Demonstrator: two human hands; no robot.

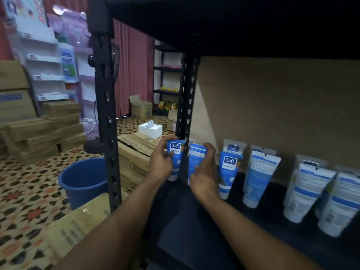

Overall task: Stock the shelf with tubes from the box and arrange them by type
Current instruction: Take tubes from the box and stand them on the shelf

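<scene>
1. Your left hand (162, 164) grips a blue Safi Naturals tube (176, 158) at the centre of the frame, thumb on the front label and fingers curled behind; your right hand (204, 172) holds a second blue tube (195, 162) just beside it, fingers wrapped over its top, printed back toward you; both tubes are at the left end of the shelf board (263, 240), cap end down; I cannot tell whether the caps rest on it.
2. I'd turn the second blue tube so its logo faces out like its neighbour; seat each tube on its flat cap and let the crimped end lean on the cardboard back panel (272, 104); keep them tight to the standing blue tubes (228, 172), right of centre.
3. The tubes look like soft, glossy plastic, tapering from a wide flat crimp to a round white cap; squeeze lightly, since the walls will probably dent; the narrow base likely tips easily, so let go only once each one leans.
4. The white-bodied tubes (305, 191) at lower right seem to be another type; keep the blue ones apart from them.
5. Left of the hands stand the slotted black steel upright (106, 114), a smooth blue plastic bucket (83, 182) and corrugated cartons (136, 158) on patterned floor tiles (29, 191).
</scene>
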